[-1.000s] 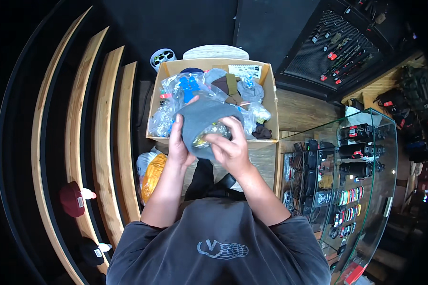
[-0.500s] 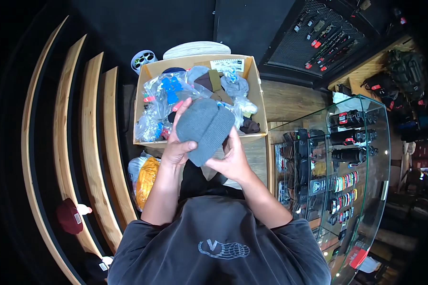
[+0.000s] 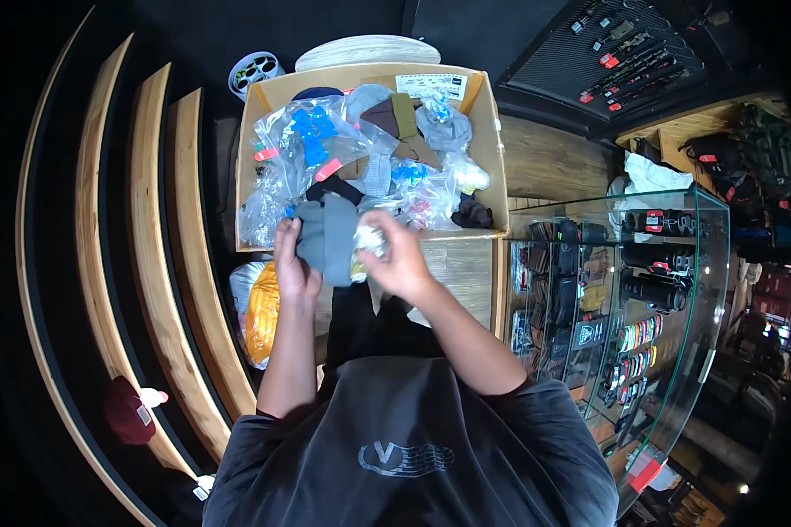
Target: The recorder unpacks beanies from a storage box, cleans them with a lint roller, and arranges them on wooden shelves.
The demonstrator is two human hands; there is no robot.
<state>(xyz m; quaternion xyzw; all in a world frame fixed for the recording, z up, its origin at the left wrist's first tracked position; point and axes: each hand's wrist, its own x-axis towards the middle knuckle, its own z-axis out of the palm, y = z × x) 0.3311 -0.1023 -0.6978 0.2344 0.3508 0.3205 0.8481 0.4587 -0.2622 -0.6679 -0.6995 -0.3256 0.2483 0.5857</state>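
A grey knit beanie [image 3: 328,239] is held in front of me by my left hand [image 3: 295,259], whose fingers are closed on its left side. At the beanie's right-hand opening, my right hand [image 3: 398,258] has its fingers closed on a pale crumpled wad [image 3: 368,241], which looks like paper or plastic. Part of the wad lies behind my fingers, and whether it sits inside the beanie I cannot tell. Just beyond both hands stands an open cardboard box [image 3: 498,176]. It holds several beanies, among them a brown and olive one [image 3: 387,119], and clear plastic bags [image 3: 272,202].
Wooden shelves [image 3: 154,220] run along my left, with a maroon cap [image 3: 129,411] on one. A glass display case [image 3: 668,198] stands at right. Near the shelves lies a yellow plastic bag [image 3: 262,312]. A white bin [image 3: 255,75] and a round stool top [image 3: 367,53] are behind the box.
The beanie has turned and come lower and to the left. My right hand has left the beanie's edge and now grips a pale wad at its opening.
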